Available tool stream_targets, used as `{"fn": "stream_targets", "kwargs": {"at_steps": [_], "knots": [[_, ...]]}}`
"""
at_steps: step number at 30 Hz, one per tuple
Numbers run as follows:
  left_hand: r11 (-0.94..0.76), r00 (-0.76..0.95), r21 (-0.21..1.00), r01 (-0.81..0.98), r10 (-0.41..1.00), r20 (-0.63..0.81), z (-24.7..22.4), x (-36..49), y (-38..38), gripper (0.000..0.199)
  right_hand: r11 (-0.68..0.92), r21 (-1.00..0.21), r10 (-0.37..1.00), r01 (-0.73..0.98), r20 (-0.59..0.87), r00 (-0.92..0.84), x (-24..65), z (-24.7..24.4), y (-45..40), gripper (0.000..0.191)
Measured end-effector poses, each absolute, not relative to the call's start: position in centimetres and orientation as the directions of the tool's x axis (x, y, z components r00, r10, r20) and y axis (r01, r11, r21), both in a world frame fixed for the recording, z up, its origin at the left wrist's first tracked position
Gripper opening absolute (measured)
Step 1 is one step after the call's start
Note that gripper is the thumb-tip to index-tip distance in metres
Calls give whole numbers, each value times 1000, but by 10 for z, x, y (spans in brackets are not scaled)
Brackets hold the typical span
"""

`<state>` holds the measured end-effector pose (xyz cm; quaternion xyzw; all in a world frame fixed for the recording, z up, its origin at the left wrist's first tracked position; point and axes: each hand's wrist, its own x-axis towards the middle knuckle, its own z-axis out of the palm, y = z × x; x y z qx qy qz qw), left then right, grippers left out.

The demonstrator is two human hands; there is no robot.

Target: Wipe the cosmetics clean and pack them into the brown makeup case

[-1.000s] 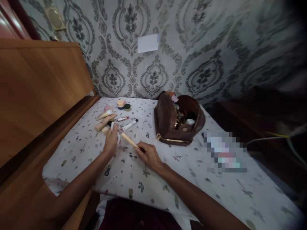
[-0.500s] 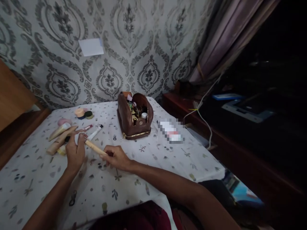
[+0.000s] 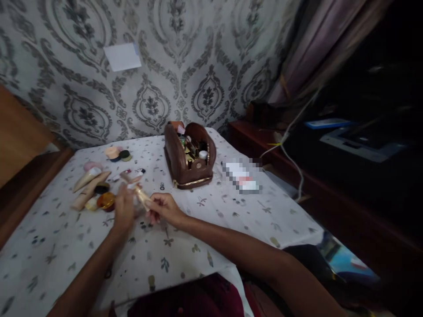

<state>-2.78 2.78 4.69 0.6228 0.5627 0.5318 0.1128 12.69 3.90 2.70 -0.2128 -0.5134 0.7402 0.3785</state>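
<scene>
A slim beige cosmetic tube [image 3: 142, 198] is pinched at its near end by the fingers of my right hand [image 3: 165, 209], above the white patterned cloth. My left hand [image 3: 124, 207] is at the tube's far end, its fingers smeared by motion, so their grip is unclear. Just left of that hand stand an amber jar [image 3: 106, 201] and a dark round lid [image 3: 102, 188]. Beyond them lie a light brown tube [image 3: 86, 193], a cream tube [image 3: 84, 179] and a pink sponge [image 3: 92, 166]. Small tubes behind my left hand are partly hidden.
An unzipped brown makeup bag [image 3: 191, 171] full of cosmetics stands at the table's back middle. Small round pots [image 3: 113, 153] sit at the back left. A pixelated item [image 3: 243, 177] lies right of the bag. A white cable [image 3: 299, 176] hangs beside the table's right edge.
My left hand has moved right, away from the pile, uncovering the amber jar and dark lid. The beige tube is now tilted more steeply in my right hand. The view has shifted slightly.
</scene>
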Motion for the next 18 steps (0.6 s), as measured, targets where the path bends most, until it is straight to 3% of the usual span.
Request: {"fn": "stream_targets", "kwargs": {"at_steps": [4, 8, 14, 18], "knots": [[-436, 68, 712, 551, 874, 482, 44, -8, 17, 51, -100, -937, 825, -336, 110, -554, 126, 27, 43, 53], [-449, 158, 708, 545, 884, 439, 47, -4, 12, 48, -55, -953, 851, -300, 112, -513, 125, 26, 46, 51], [-402, 28, 793, 458, 898, 439, 49, -13, 15, 49, 18, -984, 792, -175, 121, -599, 128, 27, 43, 50], [-335, -170, 911, 240, 909, 379, 54, -20, 19, 60, 16, -996, 710, -91, 75, -700, 128, 27, 40, 51]]}}
